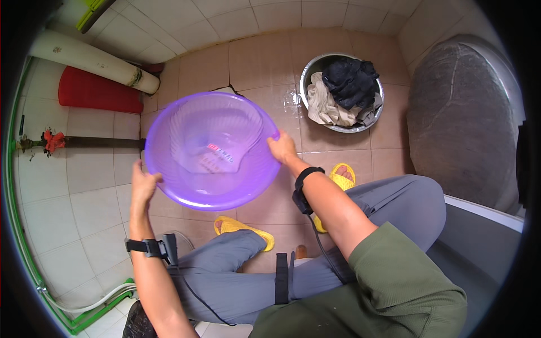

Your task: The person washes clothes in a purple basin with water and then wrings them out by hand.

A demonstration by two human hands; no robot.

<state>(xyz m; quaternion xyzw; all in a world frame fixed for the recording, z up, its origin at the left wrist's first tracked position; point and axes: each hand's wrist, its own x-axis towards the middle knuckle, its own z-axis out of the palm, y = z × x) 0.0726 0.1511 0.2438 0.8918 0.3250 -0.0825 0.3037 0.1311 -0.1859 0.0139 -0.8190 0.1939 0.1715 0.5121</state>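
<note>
A purple plastic basin (197,194) is in front of me above the tiled floor, with a ribbed washboard shape moulded into its inside and a small printed mark. My right hand (283,147) is closed on its right rim, fingers mostly under the edge. At the lower left rim is my left hand (145,183), its thumb on the edge and its fingers outside. No clothes show inside the basin. To its right, a round metal basin (340,128) on the floor holds a heap of black cloth (350,81) and beige cloth (327,104).
A large grey round-edged slab (459,124) leans along the right wall. At left are a white pipe (96,61), a red container (100,91), a dark metal pipe (104,142) and a green pipe (14,231). My yellow slippers (248,230) are near the basin; the floor looks wet.
</note>
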